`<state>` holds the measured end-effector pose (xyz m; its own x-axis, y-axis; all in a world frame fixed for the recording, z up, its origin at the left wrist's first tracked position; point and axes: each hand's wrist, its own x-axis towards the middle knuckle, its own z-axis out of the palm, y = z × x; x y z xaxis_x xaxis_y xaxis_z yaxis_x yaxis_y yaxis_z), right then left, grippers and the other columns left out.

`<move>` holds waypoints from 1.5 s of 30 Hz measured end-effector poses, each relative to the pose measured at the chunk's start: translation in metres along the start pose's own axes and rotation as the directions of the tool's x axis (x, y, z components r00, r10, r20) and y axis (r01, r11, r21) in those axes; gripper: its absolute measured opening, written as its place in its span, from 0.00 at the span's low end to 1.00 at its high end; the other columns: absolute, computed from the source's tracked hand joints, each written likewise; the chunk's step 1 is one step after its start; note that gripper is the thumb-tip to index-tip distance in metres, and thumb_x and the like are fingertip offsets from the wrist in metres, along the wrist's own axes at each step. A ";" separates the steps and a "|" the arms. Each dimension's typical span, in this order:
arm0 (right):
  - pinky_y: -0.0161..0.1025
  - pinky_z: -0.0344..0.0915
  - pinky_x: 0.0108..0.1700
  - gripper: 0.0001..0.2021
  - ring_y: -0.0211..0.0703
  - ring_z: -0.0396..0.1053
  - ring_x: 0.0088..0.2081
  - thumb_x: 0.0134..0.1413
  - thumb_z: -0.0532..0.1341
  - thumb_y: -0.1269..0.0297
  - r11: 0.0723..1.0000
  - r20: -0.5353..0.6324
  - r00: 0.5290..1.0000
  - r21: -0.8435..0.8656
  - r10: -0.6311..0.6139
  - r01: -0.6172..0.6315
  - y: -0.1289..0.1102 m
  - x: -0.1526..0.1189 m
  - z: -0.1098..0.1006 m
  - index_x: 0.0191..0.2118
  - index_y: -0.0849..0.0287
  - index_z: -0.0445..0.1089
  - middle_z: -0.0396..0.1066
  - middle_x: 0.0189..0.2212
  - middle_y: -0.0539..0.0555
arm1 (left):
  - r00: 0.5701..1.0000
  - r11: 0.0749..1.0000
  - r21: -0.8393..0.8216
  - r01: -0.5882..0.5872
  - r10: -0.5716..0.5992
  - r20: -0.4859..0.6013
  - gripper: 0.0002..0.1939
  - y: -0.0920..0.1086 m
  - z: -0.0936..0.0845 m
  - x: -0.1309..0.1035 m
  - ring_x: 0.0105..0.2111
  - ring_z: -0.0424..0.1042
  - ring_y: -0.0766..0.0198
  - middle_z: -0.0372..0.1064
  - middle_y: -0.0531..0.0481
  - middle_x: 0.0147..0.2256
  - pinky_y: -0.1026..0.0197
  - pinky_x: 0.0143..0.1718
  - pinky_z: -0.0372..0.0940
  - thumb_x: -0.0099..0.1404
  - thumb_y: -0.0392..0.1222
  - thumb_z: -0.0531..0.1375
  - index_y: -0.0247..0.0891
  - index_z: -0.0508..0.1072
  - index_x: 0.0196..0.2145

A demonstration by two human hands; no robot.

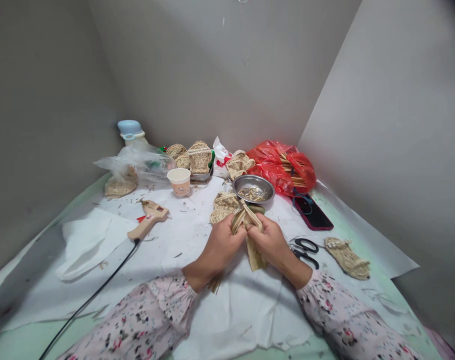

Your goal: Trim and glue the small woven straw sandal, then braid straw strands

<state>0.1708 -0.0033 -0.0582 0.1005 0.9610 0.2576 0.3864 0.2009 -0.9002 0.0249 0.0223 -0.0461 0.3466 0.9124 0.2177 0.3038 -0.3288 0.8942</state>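
Note:
My left hand (pixel 224 243) and my right hand (pixel 271 241) meet at the centre, thumbs close together. Both are closed on dry, tan plant-fibre strips (pixel 254 255), which look like straw or husk. Two folded ends stick up between my hands, and a wide flat strip hangs down beneath them. More strip ends show under my left wrist. Just beyond my left hand lies a woven straw piece (pixel 223 207). A metal bowl (pixel 254 179) with short fibre bits stands past my fingers. Black-handled scissors (pixel 306 252) lie right of my right hand.
At left lie a glue gun (pixel 149 220) with a black cord and a white sheet (pixel 88 240). Behind stand a paper cup (pixel 179 182) and a blue-lidded bottle (pixel 130 131). At right are a red plastic bag (pixel 268 167), a phone (pixel 313 212) and a woven slipper-shaped piece (pixel 347 258).

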 end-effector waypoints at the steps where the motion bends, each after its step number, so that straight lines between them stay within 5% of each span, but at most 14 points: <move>1: 0.35 0.60 0.35 0.10 0.40 0.63 0.30 0.52 0.57 0.65 1.000 0.001 1.000 0.009 0.005 -0.005 0.000 0.000 0.000 0.38 0.61 0.70 0.70 0.30 0.48 | 1.000 1.000 -0.007 -0.001 0.001 -0.002 0.04 -0.001 0.000 0.000 0.26 0.62 0.65 0.64 0.57 0.24 0.63 0.32 0.58 0.61 0.39 0.53 0.39 0.66 0.30; 26: 0.36 0.59 0.33 0.09 0.39 0.61 0.27 0.52 0.56 0.62 0.990 -0.067 0.998 -0.142 -0.006 -0.003 -0.004 -0.002 0.002 0.35 0.60 0.70 0.70 0.27 0.49 | 1.000 1.000 0.004 -0.007 0.007 -0.002 0.06 0.001 0.001 0.000 0.26 0.61 0.65 0.60 0.58 0.23 0.62 0.31 0.56 0.61 0.38 0.53 0.40 0.62 0.26; 33: 0.35 0.59 0.31 0.08 0.40 0.62 0.27 0.53 0.56 0.62 0.995 -0.099 0.995 -0.093 0.027 -0.037 -0.004 0.001 0.001 0.35 0.59 0.70 0.67 0.25 0.47 | 0.991 0.957 -0.261 0.128 -0.115 0.065 0.07 0.006 -0.002 0.001 0.22 0.59 0.67 0.60 0.58 0.20 0.63 0.26 0.55 0.60 0.41 0.55 0.39 0.63 0.26; 38: 0.35 0.59 0.31 0.07 0.40 0.63 0.26 0.52 0.56 0.63 0.997 -0.076 0.994 -0.017 0.075 -0.076 -0.003 0.002 0.000 0.33 0.58 0.69 0.68 0.24 0.47 | 0.970 0.828 -0.510 0.232 -0.159 0.184 0.06 0.006 -0.006 0.004 0.21 0.60 0.68 0.63 0.55 0.20 0.65 0.26 0.56 0.59 0.41 0.55 0.36 0.68 0.29; 45: 0.35 0.61 0.33 0.07 0.40 0.64 0.28 0.53 0.56 0.62 0.997 -0.104 0.991 0.018 0.078 -0.077 -0.002 0.004 0.000 0.34 0.58 0.69 0.69 0.25 0.47 | 0.936 0.677 -0.655 0.336 -0.162 0.312 0.06 0.004 -0.011 0.007 0.17 0.57 0.74 0.65 0.54 0.24 0.69 0.19 0.51 0.58 0.40 0.58 0.35 0.68 0.28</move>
<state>0.1702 0.0008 -0.0558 0.2255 0.9487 0.2215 0.3613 0.1298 -0.9234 0.0190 0.0302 -0.0370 0.5526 0.8311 -0.0632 -0.2597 0.2437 0.9344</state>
